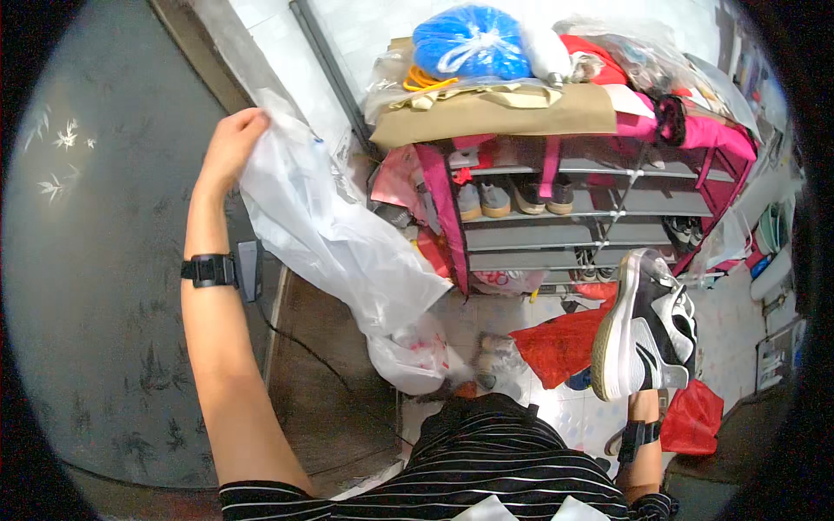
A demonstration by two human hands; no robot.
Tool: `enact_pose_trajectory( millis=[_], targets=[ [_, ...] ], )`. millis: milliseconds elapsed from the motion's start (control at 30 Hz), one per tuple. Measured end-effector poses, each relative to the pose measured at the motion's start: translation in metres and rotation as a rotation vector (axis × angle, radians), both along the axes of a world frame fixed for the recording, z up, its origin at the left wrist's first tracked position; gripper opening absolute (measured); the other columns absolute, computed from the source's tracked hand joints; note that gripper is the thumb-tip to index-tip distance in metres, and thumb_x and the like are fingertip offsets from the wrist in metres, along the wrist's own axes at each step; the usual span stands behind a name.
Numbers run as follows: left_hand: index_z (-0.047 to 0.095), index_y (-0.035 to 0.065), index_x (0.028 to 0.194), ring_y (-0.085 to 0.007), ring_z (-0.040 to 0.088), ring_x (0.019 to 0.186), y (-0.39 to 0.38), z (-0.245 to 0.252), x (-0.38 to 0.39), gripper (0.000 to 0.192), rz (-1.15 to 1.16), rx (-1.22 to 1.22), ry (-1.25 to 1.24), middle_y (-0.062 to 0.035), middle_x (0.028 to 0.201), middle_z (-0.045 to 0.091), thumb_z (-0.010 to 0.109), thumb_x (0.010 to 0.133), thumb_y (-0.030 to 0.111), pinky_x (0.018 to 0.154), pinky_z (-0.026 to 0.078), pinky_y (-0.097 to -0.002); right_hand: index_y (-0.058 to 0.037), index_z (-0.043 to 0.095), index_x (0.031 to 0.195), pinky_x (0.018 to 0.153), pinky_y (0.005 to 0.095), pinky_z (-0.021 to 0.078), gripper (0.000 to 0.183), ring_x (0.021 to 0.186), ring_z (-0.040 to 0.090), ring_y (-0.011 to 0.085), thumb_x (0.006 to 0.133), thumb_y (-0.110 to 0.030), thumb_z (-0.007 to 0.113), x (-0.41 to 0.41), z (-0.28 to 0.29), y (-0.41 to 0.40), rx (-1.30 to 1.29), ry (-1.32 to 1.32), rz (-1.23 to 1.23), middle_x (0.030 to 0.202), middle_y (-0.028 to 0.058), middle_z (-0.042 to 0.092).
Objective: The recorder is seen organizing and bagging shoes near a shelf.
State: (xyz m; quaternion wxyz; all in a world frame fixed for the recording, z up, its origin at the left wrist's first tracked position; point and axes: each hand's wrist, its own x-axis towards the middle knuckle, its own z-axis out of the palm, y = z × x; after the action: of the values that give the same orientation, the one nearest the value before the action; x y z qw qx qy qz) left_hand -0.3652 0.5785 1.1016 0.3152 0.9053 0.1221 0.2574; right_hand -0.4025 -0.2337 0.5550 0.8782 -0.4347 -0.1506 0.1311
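Pinched in my left hand (pixel 236 144) is the top of a white plastic bag (pixel 326 215), raised at the upper left. The bag hangs down in long folds, and its lower end with red print bulges near my legs. On the right, a black-and-white sneaker (pixel 642 332) is held up with its sole turned to the left. My right hand (pixel 644 402) is mostly hidden behind the shoe; the wrist shows just below it, and the shoe rests in its grip. A pink-framed fabric shoe rack (pixel 541 239) stands in front of me with several shoes on its shelves.
On the rack top lie a tan cloth bag (pixel 495 117), a blue bundle in clear plastic (pixel 472 45) and other bags. Red bags (pixel 560 342) lie on the tiled floor (pixel 554 417). A dark panel with bamboo print (pixel 124 260) fills the left, with a cable (pixel 306 352) beside it.
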Motion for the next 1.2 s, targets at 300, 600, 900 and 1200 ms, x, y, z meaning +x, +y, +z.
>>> enact_pose_trajectory(
  millis=[300,600,900,1200],
  targets=[
    [0.053,0.0009,0.112,-0.0245,0.061,0.088,-0.072,-0.105,0.007,0.032,-0.007,-0.905,-0.214,-0.0115,0.100,0.062,0.045,0.093,0.026,0.076,0.051,-0.0388,-0.0002,0.049,0.120,0.093,0.0419,0.0438,0.046,0.105,0.054,0.0289,0.090,-0.033,0.037,0.032,0.078,0.003,-0.010,-0.085,-0.182,0.118,0.0148,0.054],
    [0.053,0.0037,0.113,-0.0295,0.058,0.098,-0.253,-0.294,0.032,0.036,-0.203,-1.092,-0.069,-0.0136,0.109,0.060,0.049,0.088,0.029,0.082,0.049,-0.0469,0.0001,0.049,0.120,0.093,0.0417,0.0440,0.046,0.105,0.054,0.0288,0.090,-0.032,0.037,0.039,0.114,-0.060,-0.025,-0.197,-0.468,0.117,0.0148,0.054],
    [0.053,0.0061,0.116,-0.0283,0.058,0.099,-0.510,-0.384,0.170,0.037,-0.359,-1.549,0.386,-0.0113,0.113,0.058,0.049,0.088,0.031,0.082,0.049,-0.0466,0.0003,0.049,0.120,0.093,0.0415,0.0442,0.045,0.105,0.054,0.0287,0.090,-0.032,0.038,0.046,0.133,-0.136,-0.149,-0.221,-1.015,0.117,0.0147,0.055],
    [0.045,0.0063,0.123,-0.0255,0.057,0.098,-0.644,-0.400,0.294,0.033,-0.531,-1.176,0.175,-0.0112,0.112,0.056,0.046,0.092,0.017,0.082,0.049,-0.0390,0.0006,0.049,0.120,0.093,0.0413,0.0444,0.045,0.105,0.055,0.0287,0.090,-0.031,0.038,-0.001,0.116,-0.211,-0.243,-0.174,-1.407,0.117,0.0147,0.055]
  ],
)
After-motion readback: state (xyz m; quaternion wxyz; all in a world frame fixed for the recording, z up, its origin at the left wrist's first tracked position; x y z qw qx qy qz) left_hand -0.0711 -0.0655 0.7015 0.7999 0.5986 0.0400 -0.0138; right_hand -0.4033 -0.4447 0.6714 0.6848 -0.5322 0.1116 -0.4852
